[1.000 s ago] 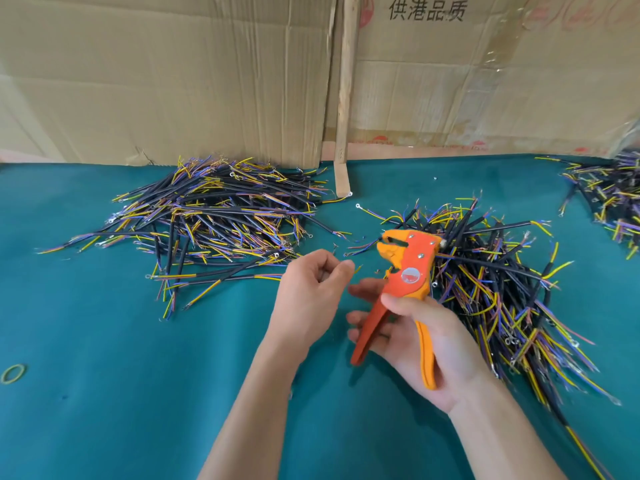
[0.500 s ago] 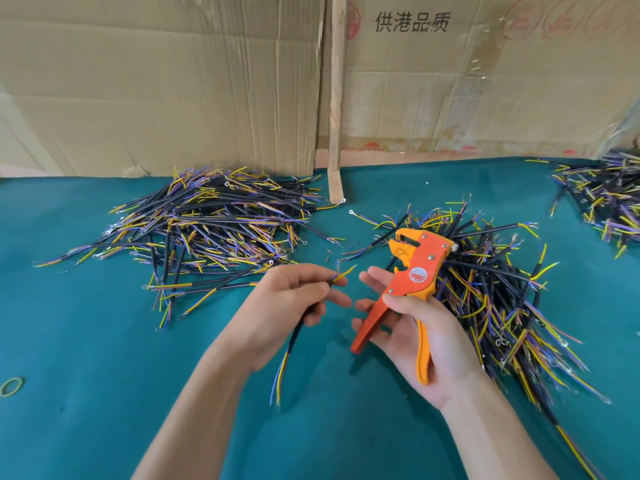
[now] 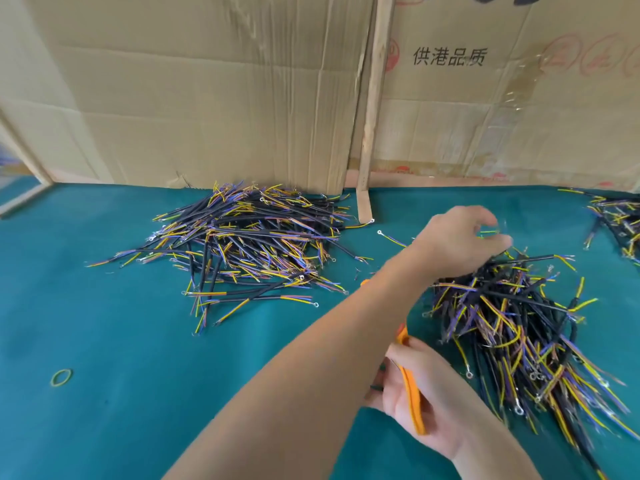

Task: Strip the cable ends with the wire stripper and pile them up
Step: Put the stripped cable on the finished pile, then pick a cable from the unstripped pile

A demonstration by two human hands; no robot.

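From the head view, your left hand (image 3: 460, 239) has crossed over your right forearm and now reaches into the right pile (image 3: 512, 323) of cables, fingers curled down over its top; motion blur keeps me from telling whether that grip holds a cable yet. Half a second ago it held a cable beside the stripper; that cable is gone from it, most likely dropped on the left pile (image 3: 242, 244). Your right hand (image 3: 419, 403) rests low on the bench (image 3: 121, 393), its grip wrapped around the stripper (image 3: 412, 393), of which only the orange handles show. So one cable looks finished, and you are fetching the next.
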